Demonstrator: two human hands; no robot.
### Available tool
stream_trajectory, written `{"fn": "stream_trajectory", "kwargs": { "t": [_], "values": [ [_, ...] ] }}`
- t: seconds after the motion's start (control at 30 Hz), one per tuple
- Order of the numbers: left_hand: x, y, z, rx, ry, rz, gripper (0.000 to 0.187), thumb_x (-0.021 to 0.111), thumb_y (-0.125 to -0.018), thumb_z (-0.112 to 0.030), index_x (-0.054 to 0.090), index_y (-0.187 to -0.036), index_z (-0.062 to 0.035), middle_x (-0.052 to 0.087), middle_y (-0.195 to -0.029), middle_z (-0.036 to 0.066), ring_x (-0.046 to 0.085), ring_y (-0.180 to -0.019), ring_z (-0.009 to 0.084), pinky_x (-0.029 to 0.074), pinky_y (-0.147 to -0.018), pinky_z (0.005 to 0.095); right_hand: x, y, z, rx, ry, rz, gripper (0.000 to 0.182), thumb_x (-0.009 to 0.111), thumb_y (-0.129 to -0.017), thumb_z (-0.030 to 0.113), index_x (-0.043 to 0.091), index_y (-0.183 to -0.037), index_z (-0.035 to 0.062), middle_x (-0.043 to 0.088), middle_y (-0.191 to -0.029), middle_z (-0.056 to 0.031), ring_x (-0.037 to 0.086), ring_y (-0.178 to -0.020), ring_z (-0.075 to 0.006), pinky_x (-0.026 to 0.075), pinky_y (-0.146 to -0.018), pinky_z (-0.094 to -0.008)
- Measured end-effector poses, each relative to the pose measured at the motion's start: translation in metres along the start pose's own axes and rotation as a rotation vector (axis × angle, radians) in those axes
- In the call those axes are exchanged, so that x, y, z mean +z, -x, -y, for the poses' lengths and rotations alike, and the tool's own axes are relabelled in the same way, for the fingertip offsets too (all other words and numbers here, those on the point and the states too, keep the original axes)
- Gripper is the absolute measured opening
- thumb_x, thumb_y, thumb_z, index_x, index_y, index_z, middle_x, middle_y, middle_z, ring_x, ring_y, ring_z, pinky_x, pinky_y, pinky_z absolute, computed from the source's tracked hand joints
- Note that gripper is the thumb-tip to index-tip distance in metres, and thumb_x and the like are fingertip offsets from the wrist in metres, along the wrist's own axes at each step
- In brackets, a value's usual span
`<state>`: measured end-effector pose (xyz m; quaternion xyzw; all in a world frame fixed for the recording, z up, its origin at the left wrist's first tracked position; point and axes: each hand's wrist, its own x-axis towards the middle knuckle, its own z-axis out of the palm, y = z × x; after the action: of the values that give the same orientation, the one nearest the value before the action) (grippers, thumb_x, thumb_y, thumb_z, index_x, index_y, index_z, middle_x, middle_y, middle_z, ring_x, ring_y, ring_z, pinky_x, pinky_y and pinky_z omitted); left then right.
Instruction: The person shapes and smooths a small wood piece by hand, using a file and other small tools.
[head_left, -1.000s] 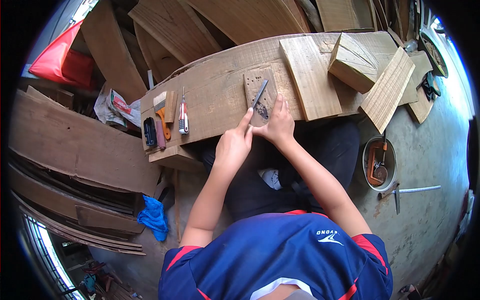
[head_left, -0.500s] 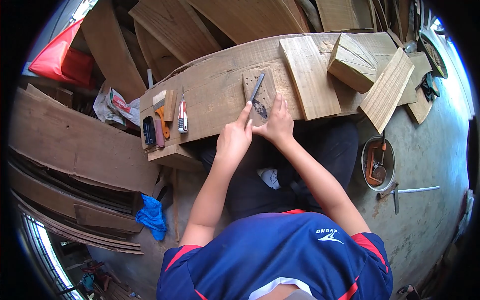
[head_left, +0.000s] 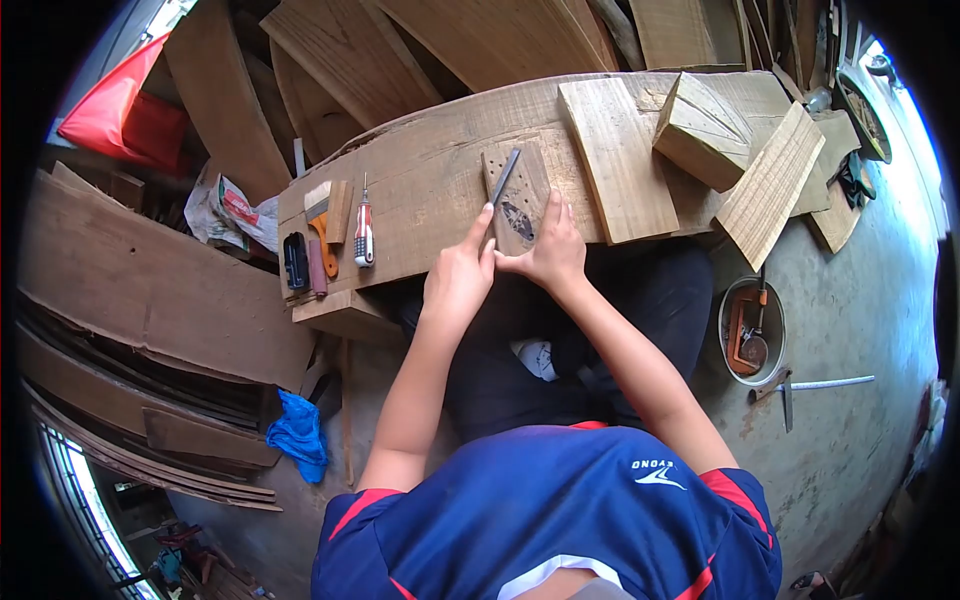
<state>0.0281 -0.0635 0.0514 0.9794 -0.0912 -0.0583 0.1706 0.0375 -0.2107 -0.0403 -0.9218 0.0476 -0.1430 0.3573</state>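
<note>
My left hand [head_left: 458,280] is closed around a chisel [head_left: 507,176], its index finger stretched along the narrow metal blade; the handle is hidden in the palm. The blade lies low over a small wooden board [head_left: 531,180] with rows of small dark holes and a dark, oval carved-looking patch. Against the right edge and near corner of that board, my right hand [head_left: 556,245] rests with its fingers together and thumb spread toward the left hand, bracing the piece. The board lies on a thick wooden bench plank [head_left: 430,150].
Left on the bench are a screwdriver [head_left: 364,230], a brush [head_left: 322,225], a wood strip [head_left: 339,212] and a black item [head_left: 296,262]. To the right lie a flat board [head_left: 622,160], a wood block [head_left: 703,130] and a slanted board [head_left: 772,185]. A bucket [head_left: 727,345] with clamps stands on the floor.
The chisel and left hand have shifted slightly left, baring more of the dark patch on the board. The right hand keeps its place at the board's edge.
</note>
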Motion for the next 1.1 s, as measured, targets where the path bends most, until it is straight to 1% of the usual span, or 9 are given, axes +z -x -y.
{"fn": "stream_trajectory", "kwargs": {
  "t": [0.1, 0.2, 0.3, 0.4, 0.5, 0.7, 0.8, 0.9, 1.1],
  "values": [
    [0.0, 0.022, 0.013, 0.013, 0.004, -0.016, 0.054, 0.056, -0.097, -0.027, 0.039, -0.148, -0.0274, 0.065, -0.073, 0.025, 0.066, -0.07, 0.0445, 0.054, -0.065, 0.0539, 0.004, 0.0, -0.005, -0.071, 0.081, -0.067, 0.138, 0.086, -0.046, 0.069, 0.028, -0.141, -0.0128, 0.051, -0.13, -0.0356, 0.057, -0.119, -0.0459, 0.053, -0.093, -0.0466],
    [0.003, 0.028, 0.019, 0.012, -0.002, -0.028, 0.055, 0.057, -0.097, -0.027, 0.039, -0.149, -0.0273, 0.065, -0.071, 0.024, 0.066, -0.069, 0.044, 0.054, -0.065, 0.054, 0.003, 0.0, -0.007, -0.105, 0.08, -0.065, 0.139, 0.086, -0.045, 0.07, 0.029, -0.141, -0.0128, 0.051, -0.13, -0.0352, 0.057, -0.118, -0.0458, 0.053, -0.093, -0.046],
    [0.01, 0.016, 0.015, 0.017, 0.004, -0.041, 0.055, 0.057, -0.096, -0.026, 0.039, -0.149, -0.027, 0.065, -0.072, 0.024, 0.066, -0.07, 0.0442, 0.054, -0.065, 0.0541, -0.002, -0.001, -0.002, -0.04, 0.006, 0.021, 0.14, 0.088, -0.042, 0.066, 0.029, -0.141, -0.0143, 0.047, -0.135, -0.036, 0.051, -0.126, -0.0476, 0.043, -0.108, -0.0458],
    [0.012, -0.004, 0.008, 0.025, -0.003, -0.037, 0.056, 0.057, -0.097, -0.026, 0.038, -0.149, -0.0261, 0.065, -0.072, 0.024, 0.066, -0.071, 0.0442, 0.054, -0.065, 0.0539, -0.002, -0.002, -0.003, 0.001, 0.003, 0.054, 0.14, 0.088, -0.042, 0.066, 0.029, -0.141, -0.0141, 0.047, -0.135, -0.036, 0.05, -0.126, -0.0485, 0.045, -0.106, -0.0464],
    [0.006, -0.002, 0.007, 0.018, 0.009, -0.025, 0.055, 0.057, -0.097, -0.026, 0.039, -0.149, -0.026, 0.065, -0.072, 0.025, 0.066, -0.071, 0.0446, 0.054, -0.065, 0.0544, 0.003, 0.0, -0.006, -0.076, 0.081, -0.043, 0.141, 0.086, -0.044, 0.07, 0.028, -0.143, -0.0121, 0.052, -0.129, -0.0337, 0.058, -0.116, -0.0446, 0.054, -0.091, -0.0462],
    [0.009, 0.035, 0.019, 0.035, 0.052, -0.058, 0.055, 0.057, -0.097, -0.025, 0.039, -0.149, -0.026, 0.065, -0.072, 0.025, 0.066, -0.071, 0.0449, 0.054, -0.066, 0.0544, 0.004, 0.0, -0.008, -0.109, 0.096, -0.068, 0.141, 0.087, -0.044, 0.069, 0.027, -0.143, -0.0119, 0.052, -0.129, -0.0331, 0.06, -0.113, -0.0446, 0.054, -0.09, -0.0455],
    [0.006, 0.03, 0.014, 0.008, 0.034, -0.028, 0.054, 0.056, -0.097, -0.026, 0.04, -0.148, -0.0253, 0.066, -0.073, 0.025, 0.066, -0.071, 0.0448, 0.054, -0.066, 0.0541, 0.0, -0.001, -0.008, -0.088, 0.065, 0.006, 0.139, 0.087, -0.045, 0.067, 0.027, -0.142, -0.012, 0.052, -0.13, -0.0332, 0.06, -0.113, -0.0447, 0.054, -0.091, -0.0454],
    [0.001, 0.016, 0.004, -0.012, 0.04, -0.003, 0.053, 0.057, -0.096, -0.023, 0.04, -0.147, -0.0251, 0.064, -0.073, 0.027, 0.064, -0.074, 0.0477, 0.051, -0.067, 0.0558, 0.002, -0.002, -0.008, -0.08, 0.048, -0.045, 0.139, 0.087, -0.045, 0.067, 0.027, -0.142, -0.0122, 0.052, -0.129, -0.0333, 0.06, -0.113, -0.0443, 0.054, -0.09, -0.0449],
    [0.005, 0.022, 0.011, 0.004, 0.015, -0.006, 0.053, 0.056, -0.097, -0.027, 0.04, -0.148, -0.0245, 0.066, -0.073, 0.024, 0.066, -0.071, 0.0438, 0.054, -0.066, 0.0535, 0.003, -0.003, -0.008, -0.079, 0.076, -0.05, 0.138, 0.087, -0.045, 0.066, 0.027, -0.142, -0.0124, 0.052, -0.129, -0.0326, 0.06, -0.113, -0.0441, 0.055, -0.089, -0.0448]
  ]
}}
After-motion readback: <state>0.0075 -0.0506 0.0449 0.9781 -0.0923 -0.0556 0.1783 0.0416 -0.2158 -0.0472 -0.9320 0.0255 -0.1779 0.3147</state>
